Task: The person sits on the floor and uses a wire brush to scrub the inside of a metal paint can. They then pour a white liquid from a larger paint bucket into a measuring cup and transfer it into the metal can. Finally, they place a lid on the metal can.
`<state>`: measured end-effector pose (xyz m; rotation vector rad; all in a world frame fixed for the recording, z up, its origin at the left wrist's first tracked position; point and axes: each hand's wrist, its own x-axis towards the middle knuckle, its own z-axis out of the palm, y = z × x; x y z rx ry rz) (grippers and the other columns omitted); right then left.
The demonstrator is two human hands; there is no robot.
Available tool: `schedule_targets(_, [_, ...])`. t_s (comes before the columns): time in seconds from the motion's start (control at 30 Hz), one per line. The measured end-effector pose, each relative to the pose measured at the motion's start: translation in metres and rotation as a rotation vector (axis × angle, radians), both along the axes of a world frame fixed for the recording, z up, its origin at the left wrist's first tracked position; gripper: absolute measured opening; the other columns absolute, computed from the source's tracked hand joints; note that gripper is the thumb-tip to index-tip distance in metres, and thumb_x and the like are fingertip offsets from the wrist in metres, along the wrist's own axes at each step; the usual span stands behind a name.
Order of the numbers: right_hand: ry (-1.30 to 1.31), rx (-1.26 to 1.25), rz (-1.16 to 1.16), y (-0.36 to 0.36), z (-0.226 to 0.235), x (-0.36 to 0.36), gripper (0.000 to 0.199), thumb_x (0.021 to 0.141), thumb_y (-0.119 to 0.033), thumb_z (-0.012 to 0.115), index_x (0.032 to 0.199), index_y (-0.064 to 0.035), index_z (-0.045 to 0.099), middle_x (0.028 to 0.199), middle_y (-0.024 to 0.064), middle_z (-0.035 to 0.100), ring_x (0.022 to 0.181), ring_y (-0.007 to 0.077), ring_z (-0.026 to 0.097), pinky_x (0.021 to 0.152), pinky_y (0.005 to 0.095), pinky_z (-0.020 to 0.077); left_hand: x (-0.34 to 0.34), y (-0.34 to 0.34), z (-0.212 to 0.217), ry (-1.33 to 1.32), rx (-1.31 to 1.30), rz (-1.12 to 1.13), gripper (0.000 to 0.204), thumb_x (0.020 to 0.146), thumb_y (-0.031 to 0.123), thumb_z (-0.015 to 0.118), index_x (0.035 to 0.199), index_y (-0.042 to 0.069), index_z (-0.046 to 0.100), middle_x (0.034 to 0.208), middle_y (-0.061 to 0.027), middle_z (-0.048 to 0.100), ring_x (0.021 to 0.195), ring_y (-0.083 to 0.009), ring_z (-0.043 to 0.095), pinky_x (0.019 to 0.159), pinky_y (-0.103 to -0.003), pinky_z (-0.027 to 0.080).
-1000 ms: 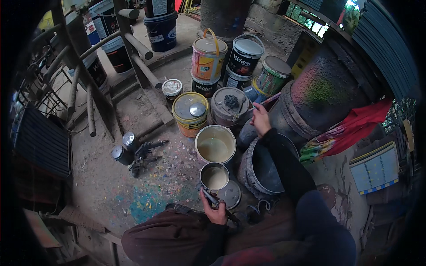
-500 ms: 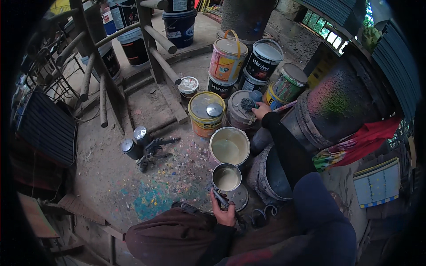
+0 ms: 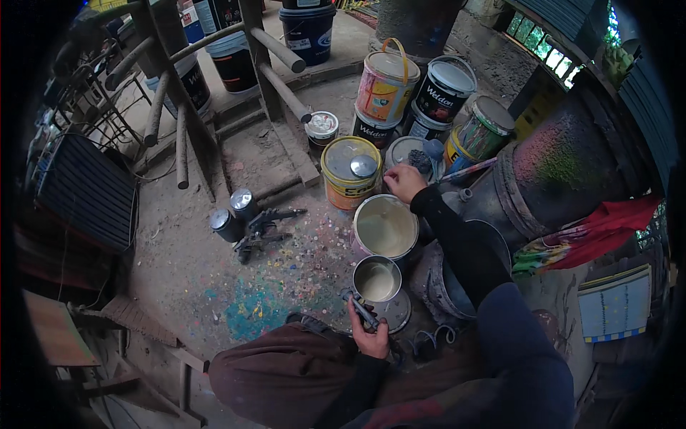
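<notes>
My left hand [image 3: 371, 339] is closed around a dark grey metal piece with a cylindrical body [image 3: 362, 312], held low near my lap. Just beyond it a small open can [image 3: 377, 279] with pale liquid stands by a round lid [image 3: 394, 314]. My right hand [image 3: 405, 183] is over the far rim of a larger open bucket [image 3: 386, 226] of pale liquid. Its fingers are pinched together; what they hold, if anything, is hidden. Behind that hand a dark scouring pad [image 3: 419, 161] and a grey-blue cup [image 3: 433, 149] rest on a closed bucket's lid [image 3: 404, 147].
A yellow-rimmed paint bucket [image 3: 350, 182] with a metal cap on its lid stands left of my right hand. Spray guns [image 3: 262, 232] with metal cups lie on the paint-spattered floor. A large dark bucket [image 3: 432, 275] is under my right forearm; a coiled hose [image 3: 434, 337] lies nearby.
My right hand has drawn back from the scouring pad toward me and the open bucket; the pad stays on the lid. My left hand keeps hold of the metal piece. The view has shifted slightly.
</notes>
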<state>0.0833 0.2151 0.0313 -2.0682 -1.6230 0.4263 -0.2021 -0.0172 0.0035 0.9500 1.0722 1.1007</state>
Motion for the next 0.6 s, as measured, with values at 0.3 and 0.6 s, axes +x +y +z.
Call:
schedule_targets(0.3, [-0.173,0.043,-0.185,0.073,-0.062,-0.030,0.071,0.067,-0.035,0.078,0.126,-0.0080,0.049,0.120,0.0181,0.052,0.118,0.0352,0.045,0.099,0.0429,0.0386,-0.002,0.001,-0.002,0.035,0.054,0.048,0.080,0.073,-0.001,0.057,0.145,0.003,0.023,0.109,-0.0107,0.054,0.097,-0.0179,0.054,0.083,-0.029,0.045])
schedule_targets(0.6, [-0.023,0.098,0.112,0.038,0.040,-0.029,0.068,0.066,-0.033,0.074,0.125,-0.0076,0.050,0.107,0.0198,0.060,0.105,0.0340,0.055,0.090,0.0414,0.0452,-0.003,0.004,0.003,-0.004,0.017,0.045,0.084,0.069,0.002,0.060,0.144,0.001,0.024,0.114,-0.0136,0.051,0.103,-0.0219,0.052,0.092,-0.033,0.041])
